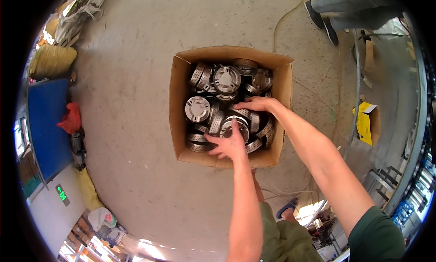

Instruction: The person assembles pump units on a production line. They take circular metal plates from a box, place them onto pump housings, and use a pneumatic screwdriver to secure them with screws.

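An open cardboard box stands on the floor in front of me, filled with many round metal parts with perforated rims, jumbled at different angles. My left hand reaches in at the near side, fingers spread over a shiny round perforated metal part. From the right, my right hand lies across the pile, its fingers stretched out over the perforated rims. Neither hand is closed round a part. Another round metal part lies face up at the left, and one more toward the back.
Another person's shoes show at the far right. A yellow carton lies by a metal frame on the right. Along the left stand a blue panel, a red bag and a yellow sack. A thin cable crosses the floor.
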Demonstrator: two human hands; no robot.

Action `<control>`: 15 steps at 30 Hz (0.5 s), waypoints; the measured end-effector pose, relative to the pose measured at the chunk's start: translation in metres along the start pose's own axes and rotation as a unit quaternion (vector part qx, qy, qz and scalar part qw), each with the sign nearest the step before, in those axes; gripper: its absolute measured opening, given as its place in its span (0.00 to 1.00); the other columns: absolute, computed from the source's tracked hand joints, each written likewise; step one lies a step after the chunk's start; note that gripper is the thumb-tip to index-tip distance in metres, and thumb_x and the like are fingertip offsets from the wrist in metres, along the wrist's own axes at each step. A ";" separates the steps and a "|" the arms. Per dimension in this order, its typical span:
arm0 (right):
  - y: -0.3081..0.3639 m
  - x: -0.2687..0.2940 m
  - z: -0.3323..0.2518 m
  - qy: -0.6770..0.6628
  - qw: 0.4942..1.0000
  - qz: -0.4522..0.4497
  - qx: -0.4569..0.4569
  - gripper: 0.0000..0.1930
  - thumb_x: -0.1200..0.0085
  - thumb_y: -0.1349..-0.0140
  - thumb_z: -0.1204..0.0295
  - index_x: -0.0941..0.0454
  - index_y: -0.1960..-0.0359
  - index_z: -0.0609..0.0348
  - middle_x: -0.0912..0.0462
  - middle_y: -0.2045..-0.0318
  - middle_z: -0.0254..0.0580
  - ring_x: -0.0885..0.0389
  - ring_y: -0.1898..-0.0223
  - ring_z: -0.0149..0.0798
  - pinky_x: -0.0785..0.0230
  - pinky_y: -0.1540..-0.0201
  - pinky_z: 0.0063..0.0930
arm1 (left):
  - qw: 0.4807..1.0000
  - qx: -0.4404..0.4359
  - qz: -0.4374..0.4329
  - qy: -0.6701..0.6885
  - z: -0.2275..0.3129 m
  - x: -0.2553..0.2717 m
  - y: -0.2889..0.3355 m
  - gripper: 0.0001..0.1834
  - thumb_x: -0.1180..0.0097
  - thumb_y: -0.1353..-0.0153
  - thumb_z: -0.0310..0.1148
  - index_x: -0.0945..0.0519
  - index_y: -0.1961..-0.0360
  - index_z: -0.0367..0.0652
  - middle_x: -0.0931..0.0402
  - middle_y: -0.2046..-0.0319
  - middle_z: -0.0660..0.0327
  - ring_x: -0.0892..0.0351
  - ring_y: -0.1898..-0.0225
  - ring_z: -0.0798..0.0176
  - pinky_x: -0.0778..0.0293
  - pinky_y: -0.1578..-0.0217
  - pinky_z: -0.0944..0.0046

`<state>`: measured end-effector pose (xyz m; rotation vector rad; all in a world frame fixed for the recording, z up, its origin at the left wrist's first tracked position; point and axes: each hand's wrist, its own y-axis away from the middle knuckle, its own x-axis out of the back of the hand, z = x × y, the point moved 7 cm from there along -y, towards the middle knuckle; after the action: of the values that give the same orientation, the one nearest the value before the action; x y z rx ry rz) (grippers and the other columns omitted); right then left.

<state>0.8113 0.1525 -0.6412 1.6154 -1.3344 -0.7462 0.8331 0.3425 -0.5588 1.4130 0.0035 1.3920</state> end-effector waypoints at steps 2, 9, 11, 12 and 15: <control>0.017 -0.005 -0.011 -0.121 0.988 -0.075 0.059 0.48 0.52 0.49 0.30 0.37 0.34 0.52 0.42 0.31 0.44 0.45 0.31 0.43 0.56 0.30 0.33 | 0.999 0.032 -0.002 -0.031 -0.001 0.011 -0.007 0.64 0.31 0.59 0.62 0.58 0.29 0.56 0.66 0.33 0.29 0.63 0.34 0.21 0.56 0.36 0.35; 0.010 -0.007 0.012 -0.150 0.984 -0.018 -0.095 0.48 0.50 0.52 0.28 0.37 0.34 0.46 0.38 0.33 0.44 0.44 0.31 0.39 0.50 0.34 0.35 | 0.993 0.030 -0.098 -0.050 0.006 0.015 -0.026 0.61 0.32 0.57 0.60 0.54 0.30 0.48 0.45 0.34 0.43 0.51 0.32 0.39 0.61 0.33 0.46; -0.002 -0.018 0.020 -0.284 0.954 -0.079 -0.049 0.40 0.46 0.49 0.34 0.29 0.42 0.48 0.26 0.44 0.44 0.29 0.43 0.37 0.36 0.43 0.34 | 0.993 0.044 -0.095 -0.049 0.006 0.015 -0.023 0.59 0.31 0.56 0.59 0.53 0.30 0.48 0.47 0.34 0.43 0.47 0.34 0.41 0.48 0.35 0.47; -0.008 -0.023 0.024 -0.348 0.931 -0.109 -0.026 0.36 0.44 0.48 0.36 0.25 0.46 0.49 0.21 0.49 0.45 0.22 0.48 0.36 0.30 0.47 0.33 | 0.995 0.029 -0.098 -0.005 0.005 0.014 -0.023 0.59 0.31 0.55 0.58 0.52 0.31 0.48 0.47 0.34 0.44 0.44 0.36 0.42 0.43 0.38 0.49; -0.009 -0.048 0.029 -0.484 0.855 -0.171 -0.074 0.21 0.35 0.49 0.47 0.20 0.71 0.53 0.16 0.73 0.36 0.17 0.72 0.31 0.21 0.65 0.29 | 0.985 -0.033 -0.107 0.135 -0.013 0.008 -0.039 0.51 0.32 0.51 0.54 0.48 0.33 0.50 0.44 0.36 0.49 0.33 0.44 0.50 0.27 0.49 0.52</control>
<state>0.7786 0.1916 -0.6661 1.3784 -1.5828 -2.0172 0.8511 0.3713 -0.5825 1.1264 0.2749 1.3795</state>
